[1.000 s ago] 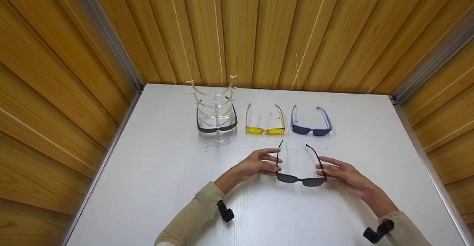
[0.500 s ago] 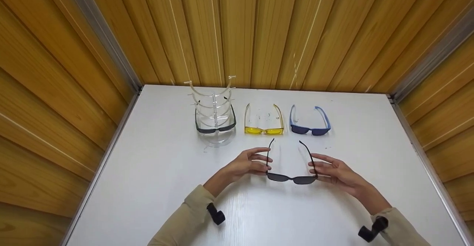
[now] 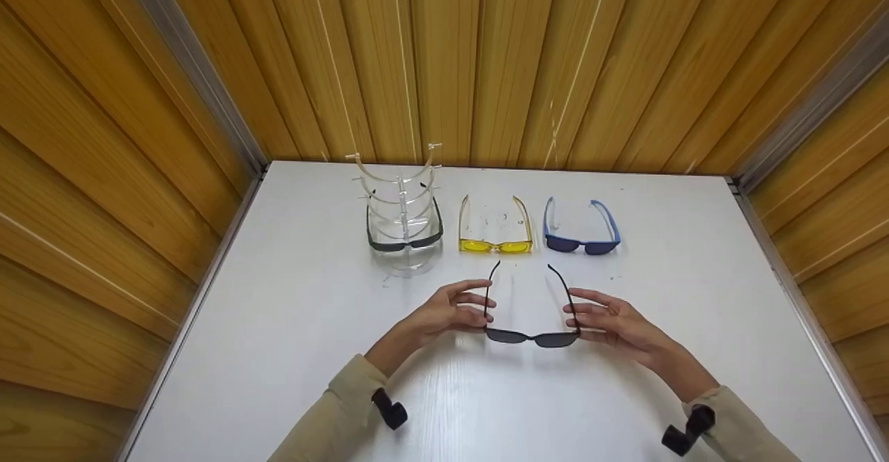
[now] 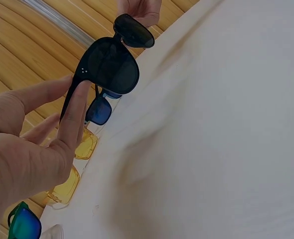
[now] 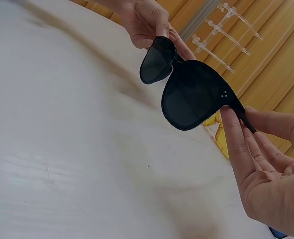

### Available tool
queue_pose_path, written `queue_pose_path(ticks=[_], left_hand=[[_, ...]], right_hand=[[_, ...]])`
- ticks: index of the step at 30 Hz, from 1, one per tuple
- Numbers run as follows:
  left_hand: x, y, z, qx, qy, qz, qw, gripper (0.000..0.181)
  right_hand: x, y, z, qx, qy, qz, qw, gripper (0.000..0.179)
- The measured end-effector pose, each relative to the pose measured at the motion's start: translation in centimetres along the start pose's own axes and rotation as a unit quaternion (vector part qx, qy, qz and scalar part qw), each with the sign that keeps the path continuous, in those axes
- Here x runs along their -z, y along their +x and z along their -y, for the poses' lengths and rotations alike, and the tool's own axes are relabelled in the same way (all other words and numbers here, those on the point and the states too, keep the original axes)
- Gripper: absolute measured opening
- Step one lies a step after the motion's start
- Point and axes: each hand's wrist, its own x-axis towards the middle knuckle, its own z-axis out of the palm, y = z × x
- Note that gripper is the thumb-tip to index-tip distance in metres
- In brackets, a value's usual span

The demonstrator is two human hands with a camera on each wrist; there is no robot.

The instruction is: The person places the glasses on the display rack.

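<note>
Black sunglasses [image 3: 531,338] with dark lenses are held up over the table between both hands, temples unfolded and pointing away. My left hand [image 3: 444,315] pinches the left temple near its hinge between thumb and fingers. On the other side my right hand [image 3: 618,322] pinches the right temple the same way. In the left wrist view the sunglasses [image 4: 112,64] show small silvery dots at the lens corner. The right wrist view has the sunglasses [image 5: 194,94] raised above the white surface, the fingers at the temple.
Behind and left stands a clear tiered display stand [image 3: 403,201] with dark-framed sunglasses [image 3: 406,243] on its low tier. Yellow glasses [image 3: 496,246] and blue sunglasses [image 3: 582,244] stand unfolded in a row on the white table [image 3: 278,295]. Wood-look walls [image 3: 444,66] close off the back and sides.
Both hands have moved left with the black sunglasses, which now sit in front of the yellow glasses. The grip looks the same, and the other glasses and the stand have stayed put.
</note>
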Motion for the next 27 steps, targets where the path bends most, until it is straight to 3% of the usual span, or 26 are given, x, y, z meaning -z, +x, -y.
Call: queue_pose_path(ticks=[27], left_hand=[[2.6, -4.3, -0.9, -0.006, 0.030, -0.016, 0.9994, 0.071]], right_hand=[[-3.7, 1.9, 0.1, -0.010, -0.048, 0.021, 0.9986, 0.068]])
